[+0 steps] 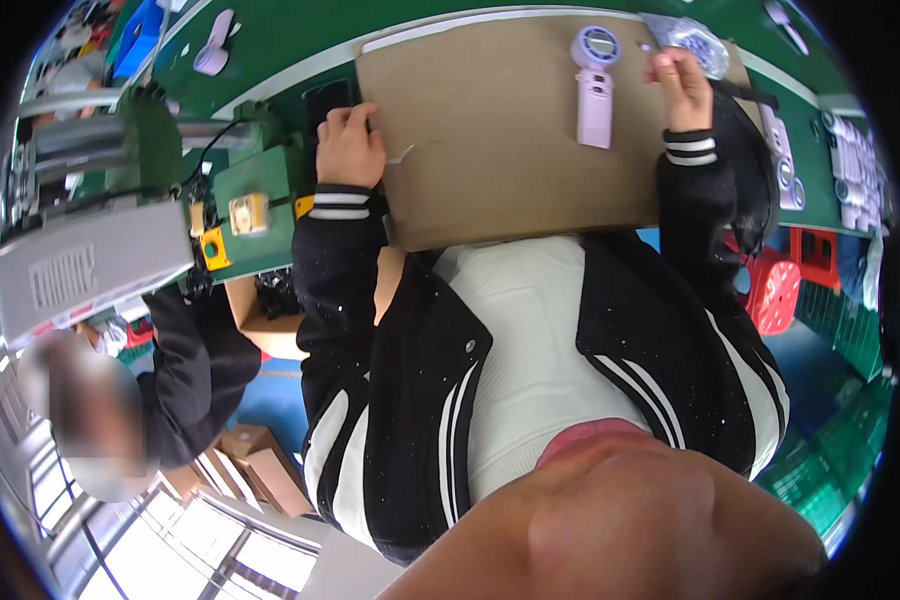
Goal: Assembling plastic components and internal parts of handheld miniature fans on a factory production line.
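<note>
hands [350, 145] [682, 88] rest on cardboard sheet [490, 130], lilac handheld fan [595, 85] between them

Cardboard sheet [490, 130] lies open between the hands. Handheld fan [594, 90] obstructs its far right part; plastic bag [692, 40] blocks its far right corner.

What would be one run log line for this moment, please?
left hand: rests on cardboard sheet | right hand: pinches small part | lilac handheld fan: lying between hands
</note>
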`<state>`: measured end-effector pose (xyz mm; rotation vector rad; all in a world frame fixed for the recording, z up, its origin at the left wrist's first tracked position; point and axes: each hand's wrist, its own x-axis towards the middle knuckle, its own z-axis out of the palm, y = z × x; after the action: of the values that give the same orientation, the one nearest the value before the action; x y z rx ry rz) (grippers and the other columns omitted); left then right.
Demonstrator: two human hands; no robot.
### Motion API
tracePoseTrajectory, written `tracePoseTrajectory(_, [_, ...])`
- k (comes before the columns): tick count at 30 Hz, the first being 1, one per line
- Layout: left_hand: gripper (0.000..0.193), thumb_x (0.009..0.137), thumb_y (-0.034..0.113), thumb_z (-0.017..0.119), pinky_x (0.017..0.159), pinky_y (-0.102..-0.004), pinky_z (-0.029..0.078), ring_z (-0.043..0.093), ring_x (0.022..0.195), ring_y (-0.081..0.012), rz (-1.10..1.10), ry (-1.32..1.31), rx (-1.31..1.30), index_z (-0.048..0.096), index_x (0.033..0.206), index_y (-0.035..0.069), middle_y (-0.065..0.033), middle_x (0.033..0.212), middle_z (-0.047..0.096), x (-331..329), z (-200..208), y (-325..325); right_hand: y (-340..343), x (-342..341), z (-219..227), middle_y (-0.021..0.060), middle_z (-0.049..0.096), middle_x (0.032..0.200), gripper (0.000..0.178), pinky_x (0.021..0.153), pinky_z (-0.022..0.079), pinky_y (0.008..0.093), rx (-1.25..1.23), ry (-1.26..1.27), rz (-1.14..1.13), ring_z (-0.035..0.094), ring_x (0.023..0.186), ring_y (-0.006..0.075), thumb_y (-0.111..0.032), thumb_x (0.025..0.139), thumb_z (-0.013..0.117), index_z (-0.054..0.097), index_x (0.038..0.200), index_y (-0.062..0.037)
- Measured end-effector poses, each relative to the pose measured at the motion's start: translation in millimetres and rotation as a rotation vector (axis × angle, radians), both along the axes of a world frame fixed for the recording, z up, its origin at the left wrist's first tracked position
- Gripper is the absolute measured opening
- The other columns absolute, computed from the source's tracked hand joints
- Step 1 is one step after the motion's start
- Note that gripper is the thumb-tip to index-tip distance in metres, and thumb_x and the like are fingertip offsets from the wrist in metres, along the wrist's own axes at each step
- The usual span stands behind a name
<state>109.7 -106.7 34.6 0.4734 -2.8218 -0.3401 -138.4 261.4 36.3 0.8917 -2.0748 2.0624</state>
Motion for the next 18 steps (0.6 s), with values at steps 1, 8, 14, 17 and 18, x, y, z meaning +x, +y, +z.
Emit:
tracePoseTrajectory(1, [0.043, 0.075, 0.008, 0.063, 0.086, -0.0447, 0.047, 0.053, 0.103, -0.0356, -0.004, -0.005, -0.023, 0.059, 0.116, 0.017, -0.0112, 0.112, 0.055, 1, 3, -1, -7, 6, -6, 0.0019, 0.059, 0.076, 0.010, 0.068, 0.048, 0.0248, -0.058, -0.015, -0.001, 0.057, 0.070, 0.0108, -0.012, 0.097, 0.057, 0.057, 0.094, -0.0024])
tracePoseTrajectory(8, [0.057, 0.072, -0.004, 0.056, 0.091, -0.0426, 0.045, 0.052, 0.105, -0.0355, -0.151, -0.115, 0.059, 0.052, 0.126, 0.015, -0.0103, 0.120, 0.054, 6, 18, -8, -15, 15, -34, -0.0058, 0.055, 0.064, 0.016, 0.050, 0.038, 0.0199, 0.004, -0.291, -0.102, 0.047, 0.055, 0.0028, -0.020, 0.089, 0.070, 0.067, 0.084, -0.0050])
tracePoseTrajectory(14, [0.043, 0.074, -0.005, 0.059, 0.076, -0.0405, 0.050, 0.060, 0.086, -0.0313, -0.110, -0.069, 0.151, 0.057, 0.114, 0.013, -0.0116, 0.098, 0.057, 3, 23, -19, -10, 19, -30, 0.0001, 0.063, 0.078, 0.024, 0.068, 0.050, 0.0220, 0.167, -0.481, -0.127, 0.058, 0.071, 0.0081, -0.020, 0.094, 0.062, 0.069, 0.110, -0.0030])
tracePoseTrajectory(17, [0.023, 0.076, -0.007, 0.061, 0.068, -0.0361, 0.049, 0.060, 0.076, -0.0269, -0.006, 0.186, 0.148, 0.059, 0.096, 0.005, -0.0103, 0.087, 0.057, -7, 42, -12, -8, 22, -30, 0.0039, 0.066, 0.084, 0.019, 0.074, 0.054, 0.0249, -0.031, -0.460, 0.077, 0.064, 0.076, 0.0116, -0.014, 0.096, 0.058, 0.069, 0.107, -0.0017])
tracePoseTrajectory(18, [0.021, 0.077, -0.007, 0.060, 0.068, -0.0353, 0.049, 0.060, 0.077, -0.0260, -0.023, 0.281, 0.143, 0.057, 0.095, 0.004, -0.0106, 0.088, 0.057, -14, 52, -7, -4, 21, -32, 0.0055, 0.066, 0.089, 0.020, 0.080, 0.055, 0.0268, -0.006, -0.422, 0.135, 0.065, 0.082, 0.0133, -0.008, 0.097, 0.053, 0.066, 0.111, -0.0013])
